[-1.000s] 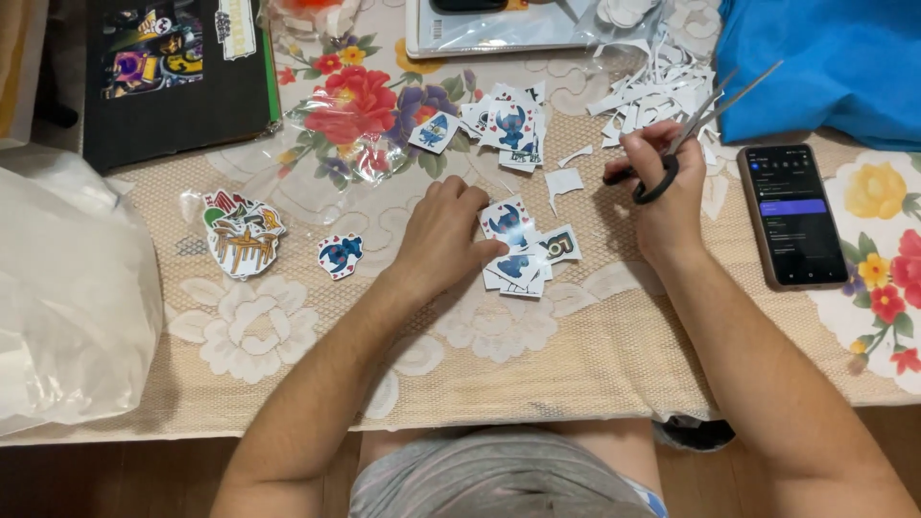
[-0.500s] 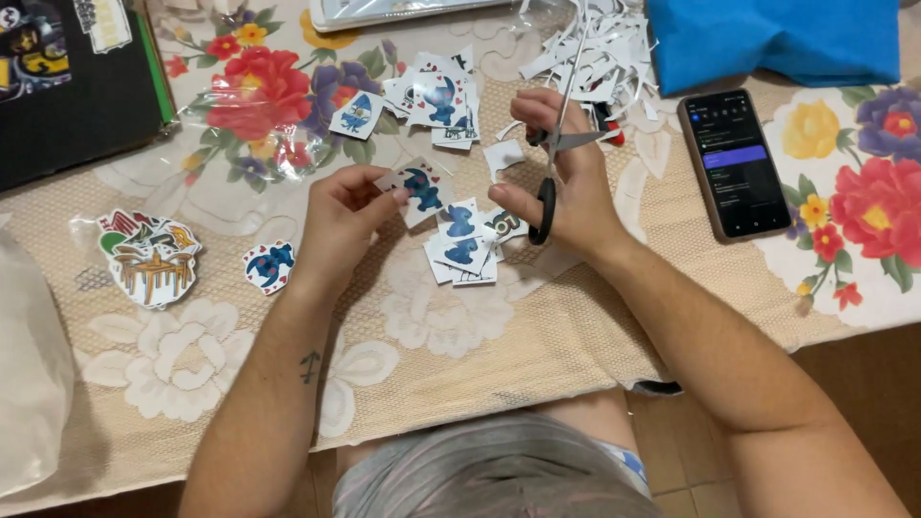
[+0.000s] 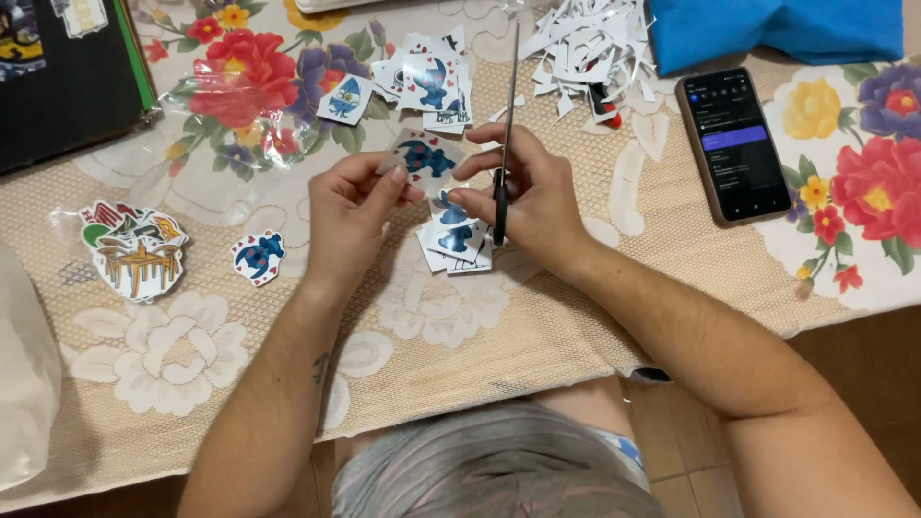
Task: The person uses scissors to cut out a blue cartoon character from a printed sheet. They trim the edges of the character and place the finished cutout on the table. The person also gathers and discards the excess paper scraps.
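- Left hand [image 3: 347, 213]: pinching a sticker [image 3: 422, 158].
- Right hand [image 3: 530, 197]: gripping scissors [image 3: 504, 144], blades upright beside that sticker.
- Lace tablecloth [image 3: 451, 326]: bare between hands and near edge.
- Phone [image 3: 733, 144]: right of hands.

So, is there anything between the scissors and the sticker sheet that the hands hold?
Nothing visible. The left hand holds the sticker sheet up, right beside the scissors in the right hand.
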